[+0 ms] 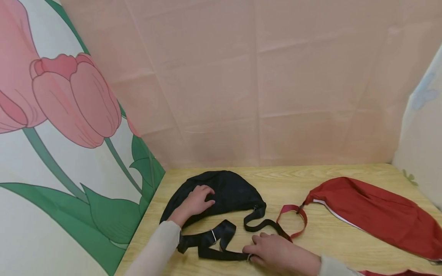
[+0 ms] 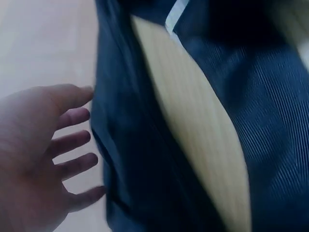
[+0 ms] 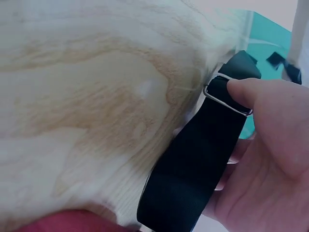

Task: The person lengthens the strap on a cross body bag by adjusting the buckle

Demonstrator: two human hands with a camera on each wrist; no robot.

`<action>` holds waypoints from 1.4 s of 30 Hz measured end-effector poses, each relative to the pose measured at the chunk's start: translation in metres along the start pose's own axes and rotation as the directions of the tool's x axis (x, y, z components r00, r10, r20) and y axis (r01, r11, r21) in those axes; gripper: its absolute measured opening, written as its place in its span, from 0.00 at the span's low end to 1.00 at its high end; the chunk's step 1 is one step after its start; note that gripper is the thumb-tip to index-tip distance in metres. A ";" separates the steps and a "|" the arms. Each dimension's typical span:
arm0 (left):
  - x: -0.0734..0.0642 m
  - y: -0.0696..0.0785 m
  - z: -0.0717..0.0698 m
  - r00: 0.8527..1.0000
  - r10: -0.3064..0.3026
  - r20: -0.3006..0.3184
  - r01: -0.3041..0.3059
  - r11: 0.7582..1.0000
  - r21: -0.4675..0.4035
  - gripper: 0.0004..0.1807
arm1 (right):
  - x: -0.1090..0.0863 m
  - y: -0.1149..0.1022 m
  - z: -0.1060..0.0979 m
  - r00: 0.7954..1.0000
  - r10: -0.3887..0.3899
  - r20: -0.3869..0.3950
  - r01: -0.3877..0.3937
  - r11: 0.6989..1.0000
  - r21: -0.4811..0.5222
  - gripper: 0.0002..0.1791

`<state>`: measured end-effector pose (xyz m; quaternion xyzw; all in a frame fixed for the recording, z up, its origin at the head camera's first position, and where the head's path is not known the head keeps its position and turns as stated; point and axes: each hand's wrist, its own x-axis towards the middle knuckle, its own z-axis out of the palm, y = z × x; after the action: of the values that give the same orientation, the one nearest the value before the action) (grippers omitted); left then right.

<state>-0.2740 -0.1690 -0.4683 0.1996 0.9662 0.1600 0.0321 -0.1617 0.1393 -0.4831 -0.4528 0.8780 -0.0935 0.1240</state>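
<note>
A black waist bag point(image 1: 228, 191) lies on the wooden table, its body curved toward the back. Over its left part is my left hand point(image 1: 197, 201), fingers spread and loosely bent, gripping nothing. In the left wrist view that hand's fingertips point(image 2: 87, 145) come right up to the dark fabric point(image 2: 130, 130). My right hand point(image 1: 276, 251) pinches the bag's black strap point(image 3: 188, 159). Its thumb presses at the metal slider buckle point(image 3: 227, 99), with the other fingers behind the webbing. The rest of the strap loops loosely on the table in front of the bag.
To the right lies a red waist bag point(image 1: 373, 214) with a pale edge; its red strap loop point(image 1: 305, 226) comes close to the black strap. More red fabric point(image 1: 397, 273) shows at the front edge. A pink backdrop point(image 1: 255, 96) stands behind, and a tulip-print panel point(image 1: 79, 96) at left.
</note>
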 end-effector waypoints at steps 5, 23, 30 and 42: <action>0.000 -0.029 0.010 0.995 -0.053 0.081 0.054 0.999 -0.009 0.26 | -0.002 0.001 0.000 1.000 -0.004 0.024 0.004 1.000 0.011 0.10; -0.007 -0.056 -0.003 0.928 -0.343 0.149 0.346 0.938 0.003 0.34 | -0.015 0.009 0.007 0.984 -0.174 -0.043 0.167 0.978 -0.123 0.10; -0.009 -0.066 -0.004 0.887 -0.441 0.135 0.442 0.897 0.024 0.37 | -0.028 0.015 0.009 0.979 -0.201 -0.031 0.197 0.976 -0.095 0.09; -0.017 -0.089 -0.010 0.871 -0.476 0.124 0.479 0.878 0.002 0.36 | -0.046 0.019 0.000 0.971 -0.226 0.076 0.230 0.972 -0.050 0.09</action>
<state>-0.2927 -0.2561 -0.4873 -0.0363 0.9794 0.1488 0.1320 -0.1506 0.1874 -0.4826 -0.5571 0.8176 -0.0657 0.1297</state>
